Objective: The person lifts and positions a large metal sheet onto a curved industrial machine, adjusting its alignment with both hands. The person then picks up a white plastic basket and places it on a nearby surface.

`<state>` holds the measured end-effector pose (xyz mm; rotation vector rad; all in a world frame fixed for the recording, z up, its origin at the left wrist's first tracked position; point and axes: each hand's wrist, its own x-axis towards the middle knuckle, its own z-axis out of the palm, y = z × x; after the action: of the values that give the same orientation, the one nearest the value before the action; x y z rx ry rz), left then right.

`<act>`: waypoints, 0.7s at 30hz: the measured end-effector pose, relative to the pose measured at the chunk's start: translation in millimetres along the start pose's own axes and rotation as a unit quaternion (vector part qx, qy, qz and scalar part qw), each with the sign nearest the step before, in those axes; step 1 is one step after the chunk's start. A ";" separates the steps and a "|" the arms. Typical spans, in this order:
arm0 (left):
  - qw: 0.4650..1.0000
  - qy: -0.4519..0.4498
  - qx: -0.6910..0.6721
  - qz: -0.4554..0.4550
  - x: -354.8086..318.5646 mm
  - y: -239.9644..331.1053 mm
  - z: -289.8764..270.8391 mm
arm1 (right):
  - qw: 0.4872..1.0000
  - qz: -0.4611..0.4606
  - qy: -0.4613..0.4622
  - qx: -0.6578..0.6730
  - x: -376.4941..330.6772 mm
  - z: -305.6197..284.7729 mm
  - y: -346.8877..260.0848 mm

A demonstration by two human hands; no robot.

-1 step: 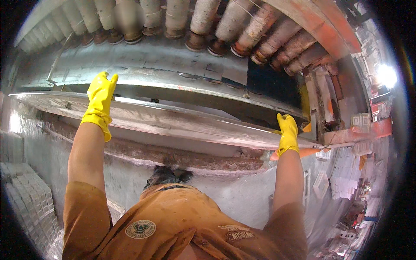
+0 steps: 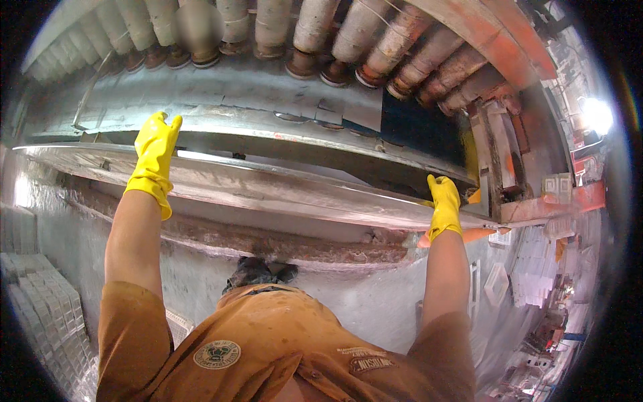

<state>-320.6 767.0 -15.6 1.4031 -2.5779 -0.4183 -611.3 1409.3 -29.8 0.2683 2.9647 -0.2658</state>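
Note:
My left hand (image 2: 157,147), in a yellow rubber glove, is over the front ledge (image 2: 268,182) of a long metal machine. Its thumb stands apart from the bent fingers, and nothing shows between them. Farther right, my right hand (image 2: 445,199), gloved the same way, is near the ledge's right end. Those fingers are curled inward; whatever they may hold is hidden. A dark slot (image 2: 301,153) runs between the ledge and a pale metal rail (image 2: 248,129) beyond it. Both arms reach forward, well apart.
A row of thick, worn rollers (image 2: 315,27) lines the far side above a wet bluish surface (image 2: 221,87). An orange-painted frame (image 2: 526,47) stands at the right. Pale stacked trays (image 2: 50,301) are at lower left. A brown ledge (image 2: 268,244) runs low before my feet.

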 end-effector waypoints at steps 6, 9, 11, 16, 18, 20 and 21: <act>1.000 0.014 0.002 0.018 1.4 -7.2 4.2 | 0.998 -0.014 0.043 -0.031 -6.5 -1.9 -7.0; 1.000 0.018 0.009 0.018 0.1 -7.7 2.1 | 0.998 -0.007 0.056 -0.013 -14.2 -3.4 -15.1; 1.000 -0.010 -0.017 0.003 -5.2 1.8 -6.0 | 0.997 -0.002 0.074 -0.002 -16.9 -5.0 -12.5; 0.999 0.035 0.005 0.029 -4.1 -4.4 0.3 | 0.991 -0.031 0.128 0.013 -21.7 1.7 -10.9; 1.000 0.015 -0.017 0.015 -9.6 2.0 -7.2 | 0.985 -0.067 0.156 0.038 -30.1 8.3 -15.2; 1.000 0.018 -0.009 0.018 -11.6 3.7 -9.5 | 0.976 -0.101 0.179 0.067 -37.6 14.8 -20.8; 1.000 0.019 -0.005 0.020 -12.6 5.1 -10.8 | 0.975 -0.104 0.184 0.071 -41.1 17.6 -23.7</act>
<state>-314.7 778.5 -4.0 1.3400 -2.5646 -0.3949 -573.4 1376.3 -36.2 0.0219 3.3503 -0.5066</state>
